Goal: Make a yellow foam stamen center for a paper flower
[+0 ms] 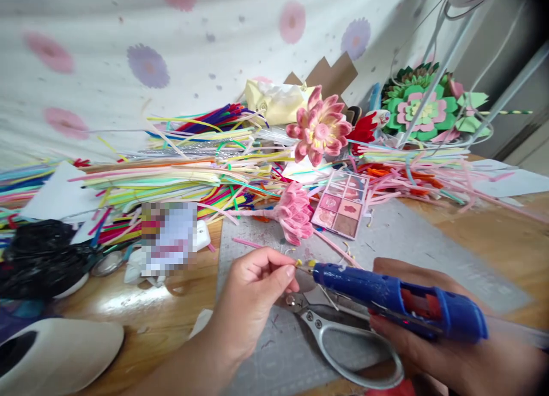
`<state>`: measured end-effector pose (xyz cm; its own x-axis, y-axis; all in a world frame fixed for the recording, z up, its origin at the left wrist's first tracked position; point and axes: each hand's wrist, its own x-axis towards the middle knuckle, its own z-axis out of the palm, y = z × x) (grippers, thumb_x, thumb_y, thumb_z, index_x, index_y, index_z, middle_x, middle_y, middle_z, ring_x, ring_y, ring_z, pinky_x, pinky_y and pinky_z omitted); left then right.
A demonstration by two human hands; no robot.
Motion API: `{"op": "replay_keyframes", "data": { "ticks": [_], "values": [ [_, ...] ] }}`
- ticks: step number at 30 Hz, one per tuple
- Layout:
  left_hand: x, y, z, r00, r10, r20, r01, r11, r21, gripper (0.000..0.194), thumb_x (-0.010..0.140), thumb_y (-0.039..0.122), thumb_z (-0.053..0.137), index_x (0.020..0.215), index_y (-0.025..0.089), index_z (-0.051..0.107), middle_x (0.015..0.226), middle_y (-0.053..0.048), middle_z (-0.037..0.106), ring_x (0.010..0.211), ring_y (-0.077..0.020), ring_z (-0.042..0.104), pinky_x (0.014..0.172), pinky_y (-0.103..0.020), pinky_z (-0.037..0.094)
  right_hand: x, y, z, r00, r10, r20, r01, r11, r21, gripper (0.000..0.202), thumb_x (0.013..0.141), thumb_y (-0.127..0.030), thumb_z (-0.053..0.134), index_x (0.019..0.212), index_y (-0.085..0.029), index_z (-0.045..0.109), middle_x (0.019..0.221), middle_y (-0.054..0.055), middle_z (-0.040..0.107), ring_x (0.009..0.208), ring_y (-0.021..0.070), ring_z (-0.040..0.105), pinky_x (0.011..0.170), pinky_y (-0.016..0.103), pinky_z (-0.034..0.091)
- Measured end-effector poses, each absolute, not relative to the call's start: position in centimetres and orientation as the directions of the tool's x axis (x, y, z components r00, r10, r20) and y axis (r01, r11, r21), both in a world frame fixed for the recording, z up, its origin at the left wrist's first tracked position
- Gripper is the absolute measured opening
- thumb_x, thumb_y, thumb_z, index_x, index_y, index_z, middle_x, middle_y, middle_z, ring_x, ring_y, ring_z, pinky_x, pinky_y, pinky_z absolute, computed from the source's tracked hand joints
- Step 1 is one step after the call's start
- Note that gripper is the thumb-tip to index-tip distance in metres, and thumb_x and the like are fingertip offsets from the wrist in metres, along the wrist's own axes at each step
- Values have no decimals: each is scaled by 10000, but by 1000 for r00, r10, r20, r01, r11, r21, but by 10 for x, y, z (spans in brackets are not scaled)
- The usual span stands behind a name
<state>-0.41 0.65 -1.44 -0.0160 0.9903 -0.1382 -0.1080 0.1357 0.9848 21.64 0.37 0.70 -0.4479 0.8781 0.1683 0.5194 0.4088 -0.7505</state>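
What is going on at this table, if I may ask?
A person's right hand holds a blue glue gun. The left hand has its fingertips pinched together at the nozzle; anything between them is too small to make out. Metal scissors lie below on a gray mat, with a pink flower just beyond.

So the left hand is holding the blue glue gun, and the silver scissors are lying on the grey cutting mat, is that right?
Not quite: the right hand holds the blue glue gun, not the left hand, as the head view shows. The silver scissors are lying on the grey cutting mat.
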Motion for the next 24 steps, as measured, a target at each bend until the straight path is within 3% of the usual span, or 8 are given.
{"op": "replay_keyframes", "data": {
  "ticks": [6,12,18,22,24],
  "values": [
    [-2,7,-14,-28,991,-133,-73,131,989,63,743,187,646,689,166,667,556,22,647,532,-78,547,501,-166,408,216,4,-6,-415,893,172,508,384,-771,206,745,-282,588,602,-225,451,591,-13,545,503,123,540,403,218,355],
    [-3,5,-14,-24,992,-120,-43,119,992,64,745,202,638,695,171,664,557,21,645,536,-90,542,502,-183,410,217,4,-7,-393,900,191,528,391,-754,217,747,-264,596,593,-224,448,555,-24,532,477,120,529,448,223,404],
    [-5,8,-14,-15,993,-116,-31,116,993,75,746,203,647,683,170,669,567,16,648,545,-91,551,519,-184,416,216,3,10,-448,890,90,575,363,-733,159,752,-251,586,632,-220,486,635,-13,589,550,131,576,519,219,477],
    [-6,9,-13,10,991,-133,-88,133,987,98,761,209,645,671,176,664,577,20,636,563,-94,546,535,-187,415,229,5,9,-417,909,20,509,252,-823,98,766,-309,620,767,-223,573,725,4,638,637,155,626,569,224,522],
    [-6,8,-11,27,991,-128,-116,131,985,105,766,206,644,668,176,664,580,23,628,577,-93,538,550,-186,412,245,13,5,-317,948,7,423,148,-894,187,731,-361,680,845,-225,621,762,29,667,664,180,645,548,230,524]
  ]
}}
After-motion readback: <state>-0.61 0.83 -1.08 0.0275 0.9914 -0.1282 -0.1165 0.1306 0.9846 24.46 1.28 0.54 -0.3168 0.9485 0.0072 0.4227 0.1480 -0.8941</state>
